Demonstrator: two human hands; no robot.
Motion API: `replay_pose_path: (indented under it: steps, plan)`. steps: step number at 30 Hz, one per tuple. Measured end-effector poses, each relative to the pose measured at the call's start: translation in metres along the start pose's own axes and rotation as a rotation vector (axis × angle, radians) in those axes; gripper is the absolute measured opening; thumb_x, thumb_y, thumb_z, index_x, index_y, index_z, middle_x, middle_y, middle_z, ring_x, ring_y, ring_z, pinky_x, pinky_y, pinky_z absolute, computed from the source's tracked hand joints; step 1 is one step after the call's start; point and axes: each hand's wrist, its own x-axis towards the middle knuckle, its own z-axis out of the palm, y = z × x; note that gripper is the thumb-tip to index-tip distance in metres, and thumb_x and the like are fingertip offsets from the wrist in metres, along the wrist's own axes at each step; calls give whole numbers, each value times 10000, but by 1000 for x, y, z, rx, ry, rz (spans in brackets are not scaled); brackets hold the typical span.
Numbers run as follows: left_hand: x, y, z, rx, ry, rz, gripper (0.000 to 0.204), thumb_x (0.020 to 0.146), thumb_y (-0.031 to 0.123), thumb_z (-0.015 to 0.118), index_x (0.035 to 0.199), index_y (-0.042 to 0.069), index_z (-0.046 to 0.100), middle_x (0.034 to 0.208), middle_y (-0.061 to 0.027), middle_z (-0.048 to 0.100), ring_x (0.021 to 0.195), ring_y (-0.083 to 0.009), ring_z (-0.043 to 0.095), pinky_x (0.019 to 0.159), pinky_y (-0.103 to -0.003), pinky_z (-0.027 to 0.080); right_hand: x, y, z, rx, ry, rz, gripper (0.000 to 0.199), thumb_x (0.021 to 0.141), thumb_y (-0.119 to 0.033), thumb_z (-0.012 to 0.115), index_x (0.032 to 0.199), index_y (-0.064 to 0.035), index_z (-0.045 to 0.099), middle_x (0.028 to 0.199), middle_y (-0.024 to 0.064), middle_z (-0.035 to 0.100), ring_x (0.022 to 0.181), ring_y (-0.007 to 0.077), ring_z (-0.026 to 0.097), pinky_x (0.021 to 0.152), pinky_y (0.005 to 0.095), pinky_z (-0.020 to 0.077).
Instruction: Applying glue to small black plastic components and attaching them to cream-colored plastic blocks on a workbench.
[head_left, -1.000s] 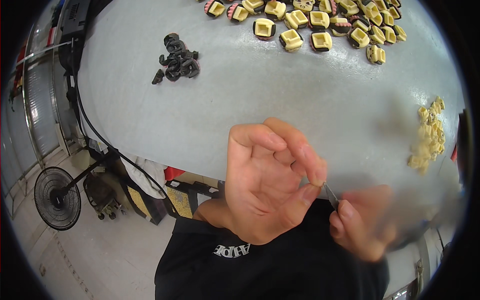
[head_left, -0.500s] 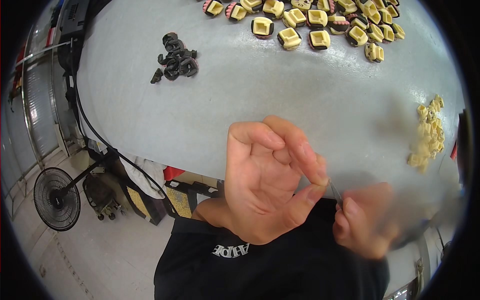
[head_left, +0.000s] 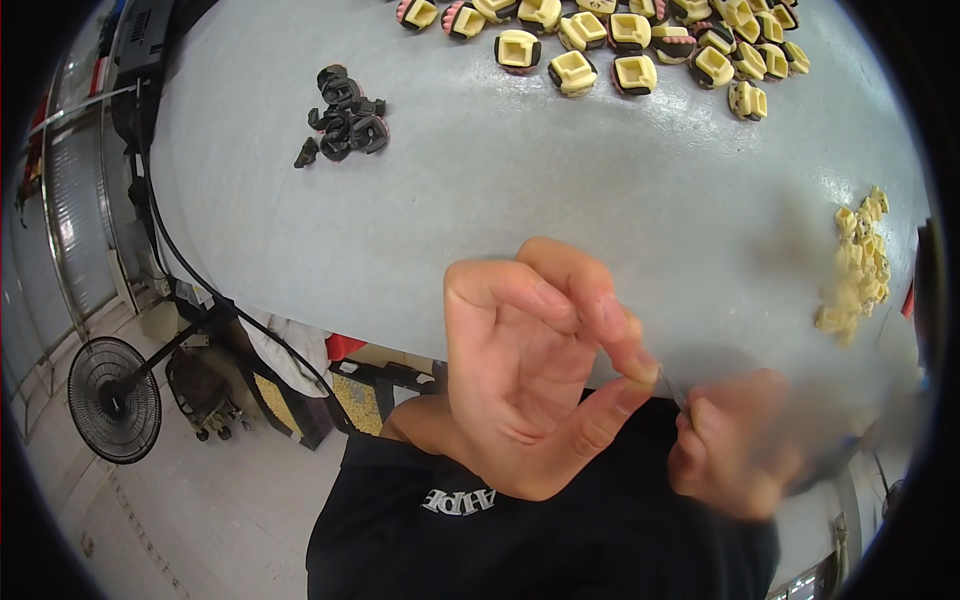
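Observation:
My left hand is raised over the near table edge, palm toward me, with thumb and fingertips pinched together. What sits in that pinch is too small to make out. Close by on the right, my right hand grips a thin, pointed metal tool. The tool's tip reaches the left fingertips. A blurred patch covers part of the right hand, so its outer side is unclear.
The grey table carries many cream, black and pink molded pieces at the far side. Black parts lie in a heap at left, small cream parts at right. A black fan stands lower left.
My left hand has shifted slightly left and down, its pinch still at the tool's tip. The table pieces sit slightly higher and further left in view. My right hand keeps its grip.

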Motion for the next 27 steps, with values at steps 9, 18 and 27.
replay_pose_path:
  steps: [9,18,27]
  plan:
    - [0,3,5,79,50,-17,569,702,-152,609,1097,117,301,1008,-93,403,770,-136,523,690,-251,425,-3,-4,0,-17,-1,24,228,581,-91,762,794,-65,686,622,-28,511,597,104,521,411,169,359]
    - [1,5,10,92,151,-71,562,686,-60,715,1070,178,381,940,10,439,674,-109,495,585,-237,353,-4,-4,1,-44,-4,1,246,539,-81,762,777,-93,698,615,-31,504,615,100,525,432,173,346]
    - [1,-2,0,46,6,50,575,701,-193,561,1092,103,261,999,-119,383,829,-153,541,708,-249,476,-4,-5,-2,-103,-38,-14,259,529,-87,741,785,-105,703,620,-37,513,610,101,536,474,193,324]
